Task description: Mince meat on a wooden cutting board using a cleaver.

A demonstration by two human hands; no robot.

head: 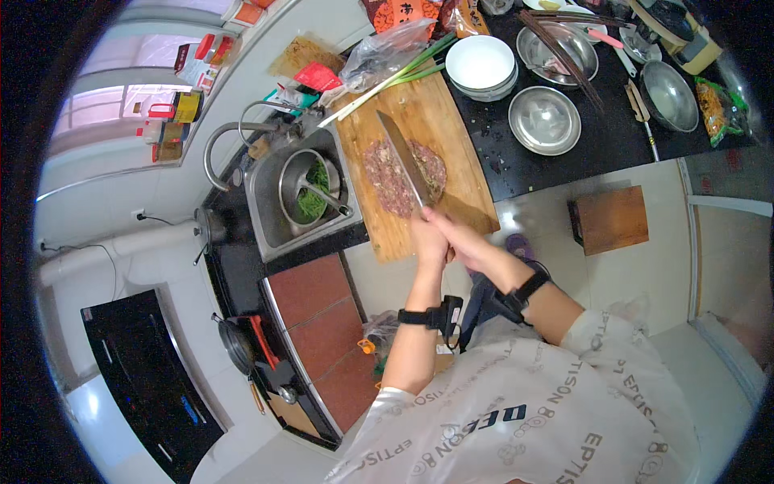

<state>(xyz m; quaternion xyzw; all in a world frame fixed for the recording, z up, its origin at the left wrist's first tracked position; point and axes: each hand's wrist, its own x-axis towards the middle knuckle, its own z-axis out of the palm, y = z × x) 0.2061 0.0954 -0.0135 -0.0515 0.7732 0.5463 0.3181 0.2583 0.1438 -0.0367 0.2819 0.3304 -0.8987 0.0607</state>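
A wooden cutting board [423, 97] lies on the counter, bearing a flattened mound of minced meat [384, 175]. Across the meat slants a broad-bladed kitchen knife [402, 148], its tip pointing away from me. My left hand [428, 239] and my right hand [459, 237] meet at the knife's handle near the board's front edge; both appear closed around it, and they hide most of the handle. Green onions [387, 88] lie over the board's far left corner.
Left of the board, a sink [266, 233] holds a metal pot [289, 202] with green vegetables. To the right stand stacked white bowls [481, 62], a metal bowl [544, 121], another with chopsticks [565, 54] across it, and a strainer-like metal bowl [668, 97]. A wooden stool [611, 219] stands on the floor.
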